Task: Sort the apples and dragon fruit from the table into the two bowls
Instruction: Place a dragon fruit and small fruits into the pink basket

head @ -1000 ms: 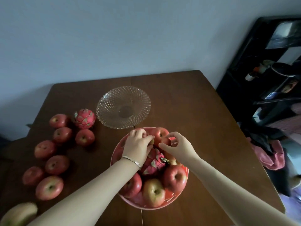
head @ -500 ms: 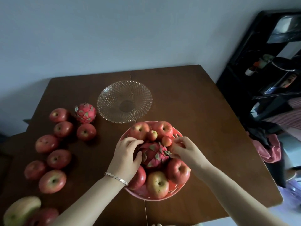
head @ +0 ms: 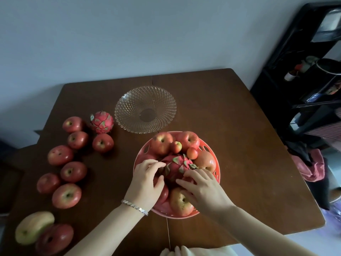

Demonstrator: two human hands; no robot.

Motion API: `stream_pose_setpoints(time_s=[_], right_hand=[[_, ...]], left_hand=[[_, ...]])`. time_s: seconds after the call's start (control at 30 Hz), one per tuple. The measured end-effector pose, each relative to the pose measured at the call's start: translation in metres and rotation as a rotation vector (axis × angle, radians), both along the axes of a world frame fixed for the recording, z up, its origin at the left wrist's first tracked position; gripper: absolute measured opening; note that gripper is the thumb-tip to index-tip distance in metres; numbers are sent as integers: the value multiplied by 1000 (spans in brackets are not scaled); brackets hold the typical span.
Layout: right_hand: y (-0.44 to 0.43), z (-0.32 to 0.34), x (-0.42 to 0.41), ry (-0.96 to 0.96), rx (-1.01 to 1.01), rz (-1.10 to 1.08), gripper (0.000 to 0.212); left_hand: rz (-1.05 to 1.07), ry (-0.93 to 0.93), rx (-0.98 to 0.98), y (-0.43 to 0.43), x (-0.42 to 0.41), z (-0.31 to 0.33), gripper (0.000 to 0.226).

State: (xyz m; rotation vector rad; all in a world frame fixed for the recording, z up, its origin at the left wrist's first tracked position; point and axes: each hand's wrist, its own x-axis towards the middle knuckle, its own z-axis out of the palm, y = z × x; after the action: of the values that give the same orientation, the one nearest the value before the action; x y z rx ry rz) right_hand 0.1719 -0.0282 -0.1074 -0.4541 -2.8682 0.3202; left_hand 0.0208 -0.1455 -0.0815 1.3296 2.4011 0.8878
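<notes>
Dim, cool light throughout. Plain pale blue-grey wall (head: 129,34) across the whole back, bare and evenly shaded. Dark brown wooden surface (head: 230,117) pushed up against that wall, with a seam running front to back down its middle and angled corners at the far side. Black shelving unit (head: 295,85) standing at the right, close to the surface's far right corner, cluttered with small items too dark to make out. Pink cloth (head: 311,169) bunched low beside the shelving. Pale floor (head: 313,241) at the lower right.
</notes>
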Motion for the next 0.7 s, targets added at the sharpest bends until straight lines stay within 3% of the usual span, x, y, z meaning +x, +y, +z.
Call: stream_pose_setpoints(time_s=[0.07, 0.17, 0.27, 0.33, 0.37, 0.43, 0.5, 0.6, 0.7], right_hand=[[2, -1, -1, 3, -26, -48, 32], [3, 1, 0, -6, -219, -110, 42], [17, 9, 1, 120, -312, -157, 53], [36, 17, -2, 158, -301, -350, 59], [49, 17, -2, 91, -411, -499, 64], [71, 16, -7, -106, -812, -776, 78], [82, 8, -14, -216, -1120, -808, 92], [78, 4, -21, -190, -1222, -778, 76], [76, -5, -22, -132, -1192, -810, 71]], left_hand=[[0, 0, -4, 0, 0, -1, 30], [24, -14, -3, -2, -1, -2, 31], [67, 6, -25, -3, -5, -4, 37], [145, -20, -122, -1, -9, -5, 51], [202, -68, -193, 1, -11, -4, 62], [346, -273, -305, 6, -14, -2, 84], [501, -586, -328, 9, -23, -11, 99], [672, -961, -307, 12, -37, -27, 103], [717, -1025, -283, 19, -48, -43, 87]])
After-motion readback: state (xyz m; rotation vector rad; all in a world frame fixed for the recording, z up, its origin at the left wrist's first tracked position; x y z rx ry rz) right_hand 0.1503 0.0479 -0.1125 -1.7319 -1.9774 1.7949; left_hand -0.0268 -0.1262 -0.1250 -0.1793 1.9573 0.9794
